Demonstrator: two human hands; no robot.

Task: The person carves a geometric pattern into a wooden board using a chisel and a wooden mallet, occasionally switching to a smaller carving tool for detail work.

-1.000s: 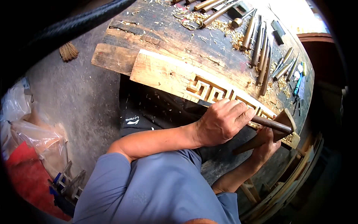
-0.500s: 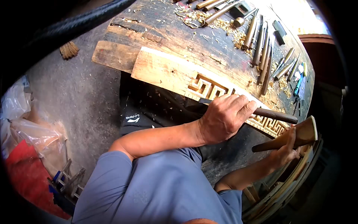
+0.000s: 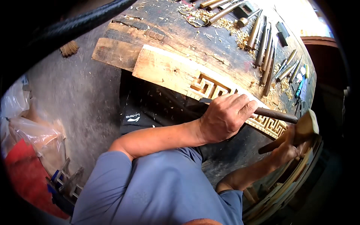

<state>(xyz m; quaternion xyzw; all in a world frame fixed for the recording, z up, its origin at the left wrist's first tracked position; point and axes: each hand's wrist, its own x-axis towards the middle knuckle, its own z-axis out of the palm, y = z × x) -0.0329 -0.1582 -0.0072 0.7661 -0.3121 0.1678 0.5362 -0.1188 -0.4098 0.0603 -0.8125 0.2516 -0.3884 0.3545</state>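
My left hand [image 3: 225, 117] is wrapped around a wood chisel [image 3: 277, 114] lying slantwise over a carved board. Its dark handle points right, and its blade tip shows at the board's near edge. My right hand [image 3: 288, 147] grips a wooden mallet [image 3: 305, 128], whose head is right by the end of the chisel handle; whether they touch I cannot tell. The pale wooden board [image 3: 161, 69] is plain on its left part and cut with a square, maze-like pattern further right. My left hand hides part of that pattern.
Several chisels [image 3: 264, 56] with wooden handles lie at the far right of the workbench [image 3: 172, 32], among wood shavings [image 3: 225, 24]. Another plank [image 3: 112, 54] juts out under the carved board. On the floor are a brush [image 3: 69, 48], plastic wrapping [image 3: 35, 127] and a red sheet [image 3: 28, 172].
The mallet has moved slightly and tilted up, its head now closer to the chisel's handle end. My left hand and the chisel are nearly where they were.
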